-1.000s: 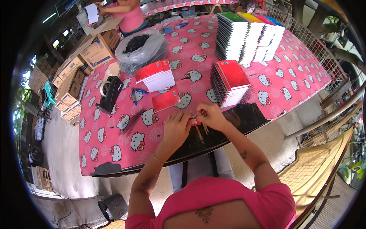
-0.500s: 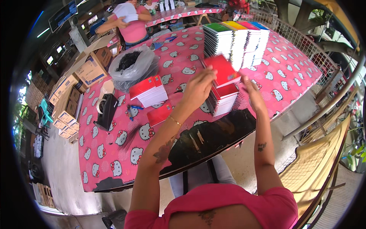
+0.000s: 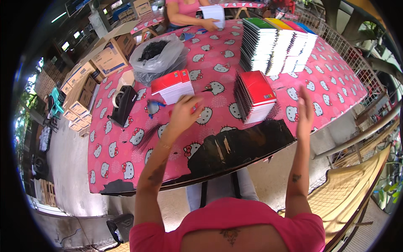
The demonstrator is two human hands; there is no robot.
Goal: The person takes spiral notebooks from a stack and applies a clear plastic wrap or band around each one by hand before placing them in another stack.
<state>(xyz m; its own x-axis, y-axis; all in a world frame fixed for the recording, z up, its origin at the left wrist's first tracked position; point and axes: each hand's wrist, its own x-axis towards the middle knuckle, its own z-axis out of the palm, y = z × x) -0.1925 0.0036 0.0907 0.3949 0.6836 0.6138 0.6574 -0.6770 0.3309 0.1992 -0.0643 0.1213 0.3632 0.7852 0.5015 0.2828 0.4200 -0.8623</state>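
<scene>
My left hand (image 3: 184, 115), slightly blurred, is over a small red notebook (image 3: 194, 108) on the table and covers most of it; I cannot make out whether its fingers grip. Just beyond it lies a fanned pile of red-covered notebooks (image 3: 172, 86). A stack of red spiral notebooks (image 3: 256, 96) stands to the right, its top cover lying flat. Right of that stack, my right hand (image 3: 305, 111) is raised with fingers stretched out and nothing in it.
Tall stacks of green, yellow, red and blue notebooks (image 3: 275, 46) stand at the back right. A plastic bag (image 3: 157, 61), black tape dispenser (image 3: 124, 107) and blue tool (image 3: 155, 107) are on the left, with cardboard boxes (image 3: 111, 56) beyond. Another person (image 3: 184, 14) handles white sheets across the table.
The red notebook both hands held now lies on the stack. My left hand has moved left to the loose red notebook; my right has drawn away rightward. The other person has come nearer the table.
</scene>
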